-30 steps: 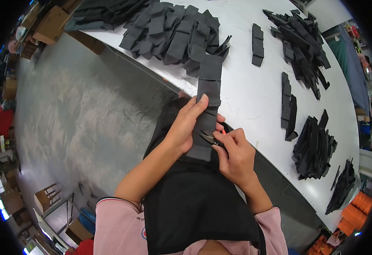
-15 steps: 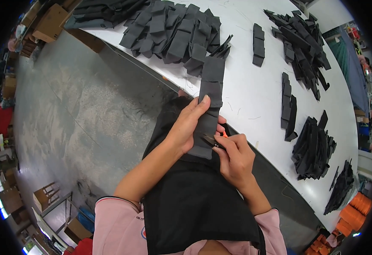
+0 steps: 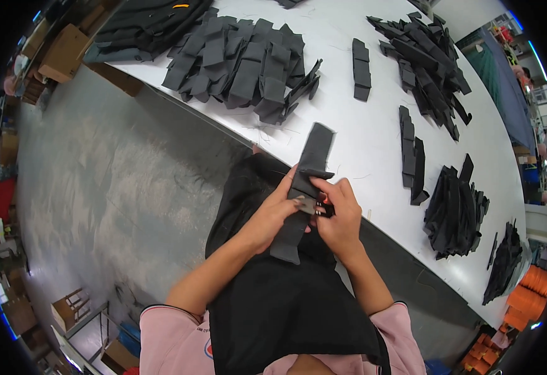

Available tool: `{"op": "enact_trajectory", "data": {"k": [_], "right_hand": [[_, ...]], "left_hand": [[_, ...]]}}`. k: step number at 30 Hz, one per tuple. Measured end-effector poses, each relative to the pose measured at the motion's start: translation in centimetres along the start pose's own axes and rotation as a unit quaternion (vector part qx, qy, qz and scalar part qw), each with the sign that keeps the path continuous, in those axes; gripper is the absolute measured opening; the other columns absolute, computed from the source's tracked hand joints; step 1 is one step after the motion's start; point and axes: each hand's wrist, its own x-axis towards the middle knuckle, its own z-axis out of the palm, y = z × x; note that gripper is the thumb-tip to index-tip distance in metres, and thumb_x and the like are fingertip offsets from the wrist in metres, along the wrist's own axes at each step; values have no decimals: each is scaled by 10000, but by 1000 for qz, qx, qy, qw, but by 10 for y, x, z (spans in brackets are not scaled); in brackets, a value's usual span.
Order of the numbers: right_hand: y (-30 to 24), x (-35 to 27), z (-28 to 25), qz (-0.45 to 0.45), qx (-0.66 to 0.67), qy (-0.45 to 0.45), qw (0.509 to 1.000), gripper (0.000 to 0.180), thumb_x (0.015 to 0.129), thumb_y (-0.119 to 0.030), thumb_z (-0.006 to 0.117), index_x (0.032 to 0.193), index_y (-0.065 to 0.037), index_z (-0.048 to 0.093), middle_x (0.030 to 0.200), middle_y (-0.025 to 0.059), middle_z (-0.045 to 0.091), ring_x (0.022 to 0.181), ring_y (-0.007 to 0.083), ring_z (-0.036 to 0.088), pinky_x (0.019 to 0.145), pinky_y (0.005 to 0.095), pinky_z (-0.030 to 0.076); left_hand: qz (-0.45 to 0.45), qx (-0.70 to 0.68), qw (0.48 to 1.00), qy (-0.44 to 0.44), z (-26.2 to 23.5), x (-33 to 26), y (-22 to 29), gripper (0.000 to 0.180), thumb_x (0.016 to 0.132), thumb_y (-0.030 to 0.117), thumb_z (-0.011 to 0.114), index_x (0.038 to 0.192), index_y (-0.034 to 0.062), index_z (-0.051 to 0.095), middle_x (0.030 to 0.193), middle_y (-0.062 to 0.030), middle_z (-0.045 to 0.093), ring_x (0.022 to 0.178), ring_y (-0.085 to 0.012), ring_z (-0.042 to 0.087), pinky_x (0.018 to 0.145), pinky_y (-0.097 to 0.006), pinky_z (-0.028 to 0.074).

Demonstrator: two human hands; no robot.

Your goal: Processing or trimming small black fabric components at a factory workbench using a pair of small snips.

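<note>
A dark grey fabric strip with folded sections lies over my lap, its far end reaching over the table edge. My left hand grips the strip's left side at about its middle, fingers closed on it. In my right hand is a pair of thread snips, blades pointing left across the strip, close to my left thumb. The right index finger touches a raised fold of the fabric. An orange bit shows beside the snips. Some fingertips are hidden behind the strip.
The white table runs diagonally from upper left to lower right. On it lie a big heap of folded dark strips, a stack of dark cloth, and more strip bundles at the right. Orange spools stand beyond the right edge.
The strip has slid down toward me and tilted, and a fold now stands up across it. My right hand has moved up along it with the snips, closer to my left thumb.
</note>
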Motion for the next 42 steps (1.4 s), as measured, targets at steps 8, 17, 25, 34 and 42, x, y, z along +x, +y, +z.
{"op": "enact_trajectory", "data": {"k": [8, 17, 25, 34, 42], "right_hand": [[4, 24, -1, 102, 308, 132, 937, 71, 903, -16, 509, 836, -39, 508, 738, 2, 433, 580, 44, 411, 485, 214, 339], [24, 30, 2, 325, 426, -14, 844, 103, 891, -140, 598, 887, -41, 571, 749, -39, 507, 671, 38, 433, 575, 201, 353], [33, 17, 15, 284, 346, 3, 894, 143, 923, -152, 548, 943, -16, 588, 751, -7, 526, 590, 28, 416, 496, 180, 321], [-7, -16, -32, 84, 77, -14, 993, 203, 756, -99, 717, 929, -52, 622, 819, 31, 577, 627, 130, 564, 537, 239, 458], [-1, -15, -26, -18, 7, 41, 999, 194, 731, -96, 729, 896, -55, 635, 737, 54, 560, 573, 193, 534, 483, 272, 416]], "left_hand": [[11, 86, 996, 17, -5, -10, -12, 514, 949, 74, 425, 1378, 72, 141, 1100, -164, 523, 731, -200, 637, 656, -294, 525], [311, 466, 829, -16, -11, 1, -7, 346, 827, 271, 687, 848, -15, 494, 1367, -248, 372, 1266, -355, 392, 1012, -452, 352], [283, 405, 869, 34, -18, 8, -6, 246, 769, 155, 700, 938, -4, 619, 1137, -97, 617, 1101, -270, 559, 1042, -431, 320], [241, 321, 915, -31, -30, 7, -1, 413, 847, 256, 646, 1134, -33, 581, 1316, -129, 486, 1353, -289, 297, 1077, -408, 254], [263, 404, 875, -36, -28, 7, 3, 390, 859, 270, 614, 1100, -35, 588, 1344, -109, 458, 1398, -312, 185, 1095, -427, 195]]}}
